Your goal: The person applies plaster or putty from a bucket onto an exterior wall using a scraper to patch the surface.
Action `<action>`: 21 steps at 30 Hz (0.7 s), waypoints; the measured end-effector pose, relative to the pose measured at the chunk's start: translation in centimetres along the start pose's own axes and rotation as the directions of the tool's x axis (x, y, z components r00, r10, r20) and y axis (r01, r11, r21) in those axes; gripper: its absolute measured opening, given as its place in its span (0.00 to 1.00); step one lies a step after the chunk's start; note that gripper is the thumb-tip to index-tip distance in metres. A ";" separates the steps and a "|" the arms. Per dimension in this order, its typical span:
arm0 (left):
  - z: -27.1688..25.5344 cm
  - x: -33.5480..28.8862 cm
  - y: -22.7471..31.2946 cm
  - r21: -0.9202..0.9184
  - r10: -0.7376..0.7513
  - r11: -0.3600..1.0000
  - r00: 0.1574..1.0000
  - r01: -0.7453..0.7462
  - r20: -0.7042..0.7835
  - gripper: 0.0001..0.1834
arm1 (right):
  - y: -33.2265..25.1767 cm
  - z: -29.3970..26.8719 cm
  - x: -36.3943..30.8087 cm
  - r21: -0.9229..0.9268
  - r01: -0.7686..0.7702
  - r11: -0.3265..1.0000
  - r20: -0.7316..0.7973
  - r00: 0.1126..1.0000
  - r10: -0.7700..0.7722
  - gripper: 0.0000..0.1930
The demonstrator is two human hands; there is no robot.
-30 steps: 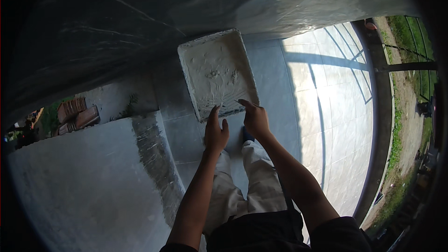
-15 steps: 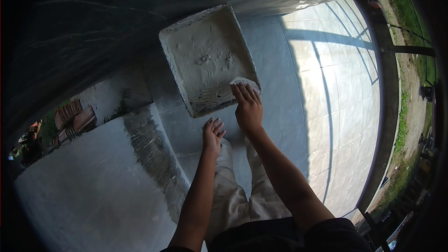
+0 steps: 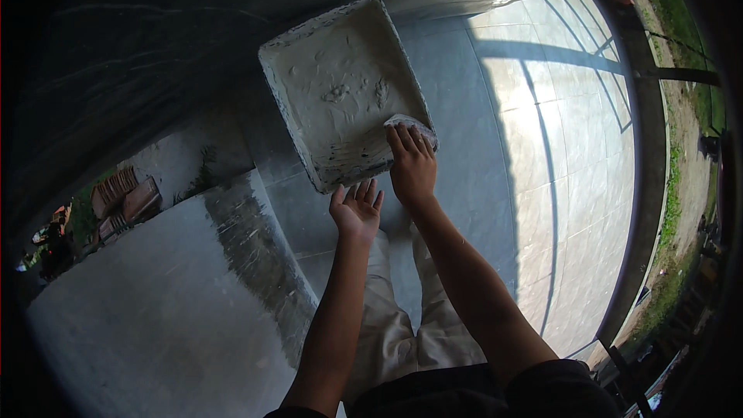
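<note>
A rectangular tub (image 3: 292, 130) with a smeared, crusted rim holds a lumpy off-white paste (image 3: 329, 62). At its near right corner, my right hand (image 3: 414, 172) grips a flat, whitish paste-coated piece (image 3: 410, 120), which looks like a spreader. My fingers lie over this piece and hide part of it. My left hand (image 3: 357, 213) is open, palm up, its fingers stretched toward the tub's near edge. The fingertips are at or just under that edge; I cannot tell whether they bear its weight.
A dark grey wall (image 3: 193, 39) runs behind the tub. At the left is a grey slab (image 3: 155, 310) with a darker rough strip (image 3: 255, 255), and stacked reddish-brown tiles (image 3: 141, 200) beyond it. Tiled floor (image 3: 573, 178), partly sunlit, stretches right to a dark rail (image 3: 648, 162) and grass.
My left hand has moved up to the tub's near edge, its palm turning up and its fingers spreading. My right hand stays at the corner with the whitish piece.
</note>
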State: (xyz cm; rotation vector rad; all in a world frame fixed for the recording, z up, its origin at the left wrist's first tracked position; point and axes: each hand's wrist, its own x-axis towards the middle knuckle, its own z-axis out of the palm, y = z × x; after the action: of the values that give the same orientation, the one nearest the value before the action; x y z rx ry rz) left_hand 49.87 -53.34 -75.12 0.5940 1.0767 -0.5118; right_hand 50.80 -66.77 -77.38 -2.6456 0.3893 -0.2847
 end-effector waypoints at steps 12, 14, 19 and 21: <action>-1.1 0.2 0.8 -0.015 -0.020 1.000 0.999 0.020 0.032 0.35 | -0.1 0.5 -0.4 0.028 -0.022 0.999 0.046 0.999 0.021 0.23; -1.3 0.2 0.9 -0.013 -0.024 1.000 0.999 0.024 0.049 0.34 | -0.2 0.7 -0.3 0.003 -0.009 1.000 0.029 1.000 0.009 0.23; -1.4 0.2 1.2 -0.022 -0.029 0.999 0.997 0.030 0.071 0.34 | -0.2 0.9 -0.1 -0.006 -0.013 1.000 0.092 0.996 0.013 0.22; -1.4 0.2 1.3 -0.041 -0.045 0.998 0.995 0.049 0.094 0.33 | -0.2 0.9 -0.2 -0.014 -0.015 1.000 0.112 0.994 0.016 0.22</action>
State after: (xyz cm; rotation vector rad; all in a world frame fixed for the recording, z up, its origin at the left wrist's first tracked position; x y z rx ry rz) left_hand 49.85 -51.47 -75.52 0.5033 1.0130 -0.5512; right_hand 50.93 -66.19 -78.07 -2.6557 0.3762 -0.1286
